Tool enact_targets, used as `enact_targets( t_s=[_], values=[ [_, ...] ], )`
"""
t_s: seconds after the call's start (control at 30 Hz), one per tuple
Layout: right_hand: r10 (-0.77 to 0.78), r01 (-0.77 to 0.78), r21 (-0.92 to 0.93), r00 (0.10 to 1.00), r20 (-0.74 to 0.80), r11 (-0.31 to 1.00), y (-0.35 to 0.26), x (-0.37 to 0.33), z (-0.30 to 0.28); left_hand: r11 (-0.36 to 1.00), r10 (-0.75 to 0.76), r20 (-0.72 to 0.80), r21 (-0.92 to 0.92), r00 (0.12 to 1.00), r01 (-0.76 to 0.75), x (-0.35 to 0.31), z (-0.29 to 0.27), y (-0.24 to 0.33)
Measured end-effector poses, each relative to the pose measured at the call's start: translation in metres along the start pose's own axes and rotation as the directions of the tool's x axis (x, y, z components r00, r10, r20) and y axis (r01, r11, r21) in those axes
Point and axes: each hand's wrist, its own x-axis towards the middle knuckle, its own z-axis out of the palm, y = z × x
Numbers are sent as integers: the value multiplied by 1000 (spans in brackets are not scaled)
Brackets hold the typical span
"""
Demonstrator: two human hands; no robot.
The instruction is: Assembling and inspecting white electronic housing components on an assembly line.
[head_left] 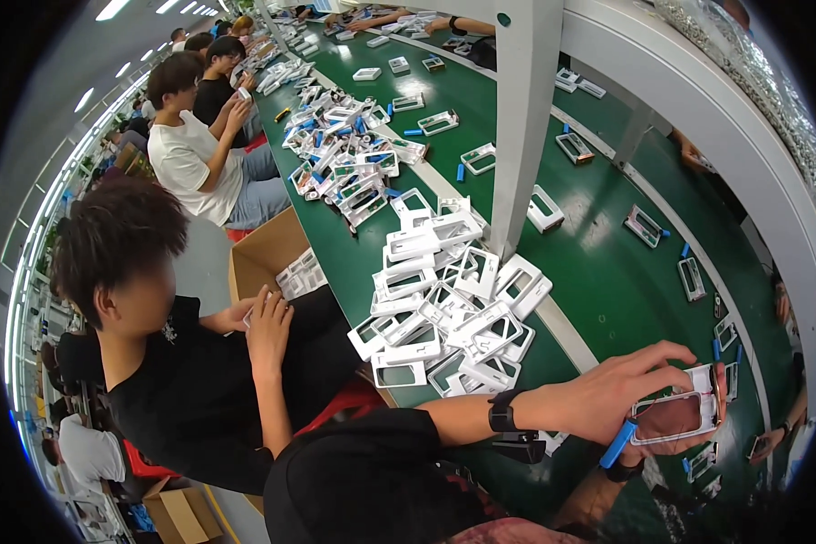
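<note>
Both of my hands are on a white rectangular plastic casing [644, 439] with a wide window. My left hand [603, 394], with a dark watch on its wrist, reaches over it from the left, fingers bent onto its upper part. Underneath, my right hand [673, 446] grips the casing; its palm shows through the window and most of its fingers are hidden. A blue cylindrical cell [618, 444] sticks out at the casing's lower left corner. To the left of my hands lies a heap of similar white casings [453, 308].
A grey metal post [522, 127] rises from the green table [589, 272]. Farther back is a mixed pile of casings and blue cells [349, 150]. Single casings lie along the right side. A co-worker in black [181, 381] sits close on my left, beside a cardboard box [267, 254].
</note>
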Motion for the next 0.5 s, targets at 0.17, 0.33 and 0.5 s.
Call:
enact_targets(
  t_s=[0.17,0.33,0.5],
  values=[
    [85,-84,17,996,-30,996,4,1,-5,999,18,-26,-50,999,-19,2,3,-3],
    [162,-161,16,984,-71,987,3,5,-14,993,-5,-20,-116,1000,2,4,6,-1],
    [238,-224,124,964,-119,967,4,8,-14,994,5,-9,-112,1000,-6,5,8,-4]
  ],
)
